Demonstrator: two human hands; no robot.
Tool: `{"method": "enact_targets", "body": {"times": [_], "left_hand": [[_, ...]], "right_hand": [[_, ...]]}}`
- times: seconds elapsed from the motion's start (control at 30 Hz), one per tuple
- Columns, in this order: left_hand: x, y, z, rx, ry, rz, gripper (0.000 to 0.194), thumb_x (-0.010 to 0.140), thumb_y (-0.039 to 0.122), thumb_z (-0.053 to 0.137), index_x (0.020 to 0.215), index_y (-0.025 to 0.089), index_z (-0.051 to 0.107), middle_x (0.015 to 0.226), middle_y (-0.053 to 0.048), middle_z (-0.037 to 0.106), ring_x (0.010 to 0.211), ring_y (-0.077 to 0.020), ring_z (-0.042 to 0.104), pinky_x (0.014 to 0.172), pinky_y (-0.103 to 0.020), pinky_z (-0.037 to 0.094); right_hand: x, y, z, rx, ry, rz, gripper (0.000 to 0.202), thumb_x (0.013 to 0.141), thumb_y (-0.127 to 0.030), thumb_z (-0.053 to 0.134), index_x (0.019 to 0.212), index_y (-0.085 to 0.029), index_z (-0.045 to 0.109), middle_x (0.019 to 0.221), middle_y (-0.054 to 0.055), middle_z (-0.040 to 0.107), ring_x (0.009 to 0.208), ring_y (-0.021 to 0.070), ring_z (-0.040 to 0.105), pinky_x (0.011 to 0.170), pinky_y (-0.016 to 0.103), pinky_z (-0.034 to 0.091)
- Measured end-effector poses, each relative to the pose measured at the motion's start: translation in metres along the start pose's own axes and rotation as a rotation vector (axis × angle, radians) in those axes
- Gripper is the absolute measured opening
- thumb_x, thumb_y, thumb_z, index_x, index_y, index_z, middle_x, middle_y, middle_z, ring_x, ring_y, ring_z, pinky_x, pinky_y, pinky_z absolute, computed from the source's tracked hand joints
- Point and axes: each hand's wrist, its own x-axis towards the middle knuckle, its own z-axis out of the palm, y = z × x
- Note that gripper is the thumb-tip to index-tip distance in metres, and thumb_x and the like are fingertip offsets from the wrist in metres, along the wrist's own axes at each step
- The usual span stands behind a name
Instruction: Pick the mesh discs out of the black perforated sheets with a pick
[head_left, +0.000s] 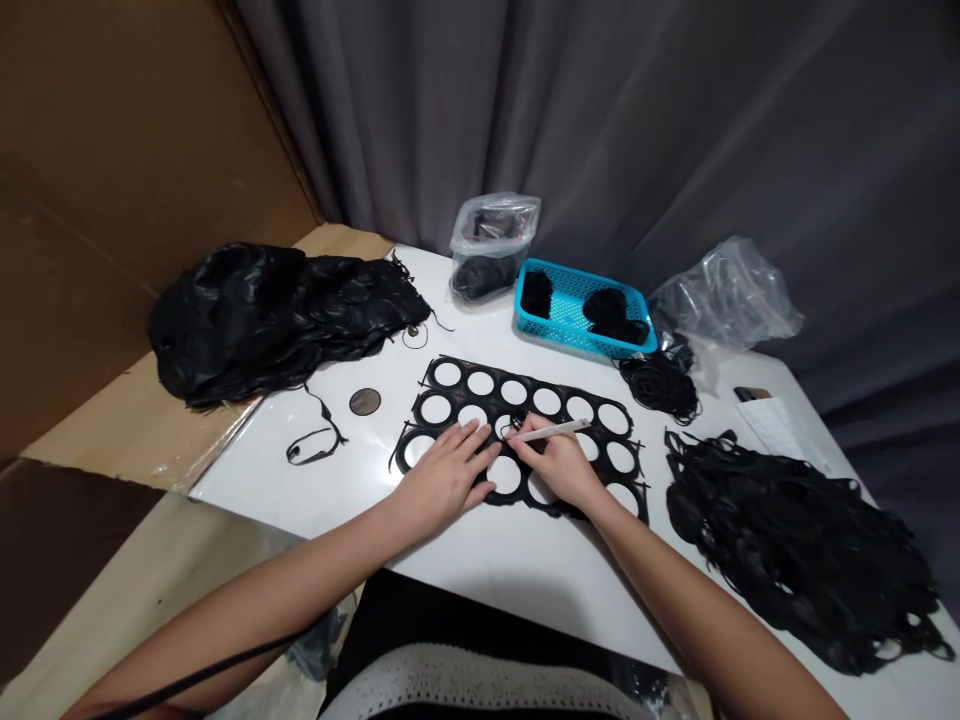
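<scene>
A black sheet with rows of round openings lies flat on the white table, its edges showing loose black strands. My left hand rests on the sheet's left part with the fingers stretched out, pressing nothing but the sheet. In my right hand is a slim white pen-shaped tool, gripped by thumb and fingers. Its tip end is at an opening near the middle of the sheet. A small tangle of thin black strands sits there; the exact contact is too small to make out.
A thick black pile lies left, beside a dark disc and a black scrap strip. Behind stand a clear bag and a blue basket holding black bundles. Black offcuts heap up at right on the table.
</scene>
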Motion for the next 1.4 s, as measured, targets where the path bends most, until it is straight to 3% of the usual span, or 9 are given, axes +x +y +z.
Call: {"method": "enact_targets", "body": {"times": [0.37, 0.63, 0.73, 0.87, 0.93, 1.03, 1.2, 1.4], "left_hand": [[-0.001, 0.000, 0.001, -0.007, 0.012, -0.002, 0.049, 0.097, 0.038, 0.060, 0.139, 0.015, 0.054, 0.149, -0.014, 0.050, 0.144, -0.0310, 0.039, 0.119, -0.048, 0.033], [-0.001, -0.002, 0.002, -0.052, 0.004, -0.020, 0.049, 0.094, 0.035, 0.062, 0.139, 0.019, 0.053, 0.156, -0.012, 0.041, 0.149, -0.0347, 0.028, 0.119, -0.053, 0.031], [-0.003, -0.003, 0.003, -0.050, 0.018, -0.017, 0.047, 0.095, 0.036, 0.060, 0.140, 0.021, 0.053, 0.157, -0.011, 0.040, 0.149, -0.0344, 0.026, 0.119, -0.053, 0.030], [-0.006, -0.003, 0.000, -0.028, 0.001, -0.018, 0.049, 0.096, 0.039, 0.059, 0.141, 0.021, 0.052, 0.157, -0.011, 0.039, 0.149, -0.0347, 0.028, 0.117, -0.053, 0.031], [-0.001, -0.004, -0.006, -0.023, -0.021, -0.015, 0.047, 0.096, 0.044, 0.060, 0.136, 0.022, 0.055, 0.153, -0.011, 0.045, 0.146, -0.0355, 0.033, 0.117, -0.056, 0.030], [0.017, -0.011, -0.012, -0.030, -0.027, 0.004, 0.043, 0.096, 0.048, 0.058, 0.129, 0.020, 0.059, 0.145, -0.012, 0.054, 0.141, -0.0330, 0.042, 0.117, -0.054, 0.029], [0.044, -0.027, 0.000, 0.059, 0.008, 0.003, 0.056, 0.099, 0.048, 0.052, 0.143, 0.013, 0.047, 0.152, -0.019, 0.045, 0.144, -0.0329, 0.038, 0.116, -0.051, 0.031], [0.042, -0.029, 0.014, 0.125, 0.008, -0.009, 0.057, 0.101, 0.048, 0.050, 0.146, 0.013, 0.045, 0.155, -0.017, 0.042, 0.145, -0.0333, 0.036, 0.117, -0.052, 0.028]], "right_hand": [[-0.002, 0.001, 0.001, -0.004, 0.024, -0.004, 0.019, 0.093, -0.030, 0.056, 0.075, -0.024, 0.051, 0.089, 0.002, 0.069, 0.089, 0.0215, 0.063, 0.081, 0.034, 0.046], [-0.012, -0.008, 0.009, -0.565, -0.026, -0.406, 0.015, 0.095, -0.015, 0.045, 0.088, -0.021, 0.056, 0.098, 0.011, 0.069, 0.092, 0.0263, 0.057, 0.080, 0.040, 0.037], [0.015, 0.003, -0.013, -0.679, 0.070, -0.370, 0.014, 0.090, -0.012, 0.047, 0.083, -0.020, 0.057, 0.084, 0.010, 0.067, 0.082, 0.0256, 0.056, 0.076, 0.038, 0.034], [0.063, 0.029, -0.065, -0.661, 0.448, -0.073, 0.014, 0.088, -0.023, 0.048, 0.075, -0.021, 0.054, 0.070, 0.007, 0.061, 0.071, 0.0245, 0.054, 0.068, 0.035, 0.033], [0.077, 0.035, -0.080, -0.545, 0.490, 0.030, 0.016, 0.086, -0.029, 0.051, 0.071, -0.023, 0.052, 0.067, 0.005, 0.061, 0.067, 0.0234, 0.054, 0.066, 0.033, 0.034], [0.079, 0.033, -0.073, -0.327, 0.361, 0.086, 0.024, 0.083, -0.039, 0.057, 0.067, -0.024, 0.050, 0.063, 0.002, 0.060, 0.064, 0.0218, 0.055, 0.063, 0.031, 0.037], [0.063, 0.017, -0.030, -0.107, 0.124, 0.032, 0.027, 0.086, -0.043, 0.058, 0.069, -0.024, 0.052, 0.062, -0.002, 0.059, 0.062, 0.0181, 0.055, 0.060, 0.028, 0.040], [0.058, 0.019, -0.018, -0.006, 0.063, -0.013, 0.026, 0.088, -0.041, 0.060, 0.070, -0.023, 0.052, 0.073, 0.000, 0.065, 0.073, 0.0195, 0.061, 0.070, 0.030, 0.045]]}}
